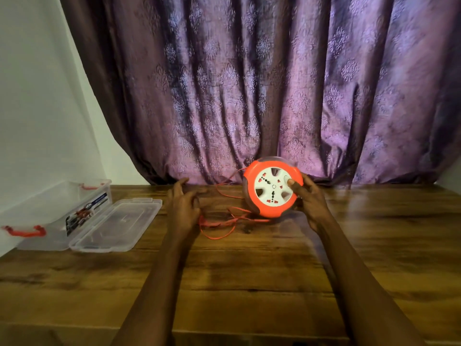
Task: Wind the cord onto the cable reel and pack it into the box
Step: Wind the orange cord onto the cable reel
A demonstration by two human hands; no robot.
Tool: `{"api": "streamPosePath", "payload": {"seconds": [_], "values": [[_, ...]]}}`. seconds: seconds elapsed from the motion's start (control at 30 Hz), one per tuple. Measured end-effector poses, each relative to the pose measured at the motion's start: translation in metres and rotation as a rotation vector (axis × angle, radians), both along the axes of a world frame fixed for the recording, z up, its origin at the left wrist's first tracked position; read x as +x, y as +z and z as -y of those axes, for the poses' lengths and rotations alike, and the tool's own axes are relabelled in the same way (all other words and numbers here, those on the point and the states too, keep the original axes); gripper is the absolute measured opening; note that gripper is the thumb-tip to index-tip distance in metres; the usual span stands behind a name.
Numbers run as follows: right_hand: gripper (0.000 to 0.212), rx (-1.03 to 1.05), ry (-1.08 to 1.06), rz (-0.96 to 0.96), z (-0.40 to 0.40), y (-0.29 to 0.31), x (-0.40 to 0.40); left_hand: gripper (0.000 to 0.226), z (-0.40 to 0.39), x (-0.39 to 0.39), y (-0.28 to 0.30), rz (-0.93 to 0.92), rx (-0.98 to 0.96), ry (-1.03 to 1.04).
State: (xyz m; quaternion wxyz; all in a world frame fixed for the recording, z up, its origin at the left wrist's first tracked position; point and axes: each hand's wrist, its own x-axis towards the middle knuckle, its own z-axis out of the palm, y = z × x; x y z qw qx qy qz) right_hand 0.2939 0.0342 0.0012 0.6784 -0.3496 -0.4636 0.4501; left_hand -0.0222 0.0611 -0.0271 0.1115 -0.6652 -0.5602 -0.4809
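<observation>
My right hand [308, 196] grips the cable reel [273, 187], tilted upright with my thumb on its white face. My left hand [183, 204] hovers with fingers spread, holding nothing, loose cord [219, 222] between both hands. The box [58, 208] sits open, well left of my left hand.

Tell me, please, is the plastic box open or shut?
Open: the clear box sits lidless, and its lid lies flat beside it.
</observation>
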Motion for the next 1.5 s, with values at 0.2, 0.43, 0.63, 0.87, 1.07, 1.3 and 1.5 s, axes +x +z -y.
{"api": "streamPosePath", "payload": {"seconds": [0.2,0.43,0.63,0.87,1.07,1.3,1.5], "values": [[0.040,0.039,0.067,0.207,-0.006,0.024,-0.009,0.029,0.022,0.042,0.016,0.262,0.056,-0.454],[0.043,0.031,0.095,0.332,-0.016,0.041,-0.009,0.024,0.019,0.059,0.012,0.519,-0.399,-0.593],[0.043,0.014,0.145,0.354,-0.025,0.043,-0.009,0.008,0.022,0.072,0.009,0.916,-0.460,-0.905],[0.062,0.100,-0.012,0.535,-0.037,0.040,-0.016,0.015,0.014,0.081,0.001,1.106,-0.405,-0.870],[0.039,0.703,-0.723,1.341,-0.020,0.012,-0.050,0.017,0.006,0.087,-0.005,1.222,-0.302,-0.775],[0.053,0.475,-0.751,1.605,-0.016,0.016,-0.085,0.031,0.004,0.091,-0.014,1.241,-0.231,-0.742],[0.059,0.334,-0.784,1.583,-0.019,0.021,-0.099,0.037,0.002,0.091,-0.017,1.108,-0.151,-0.650]]}}
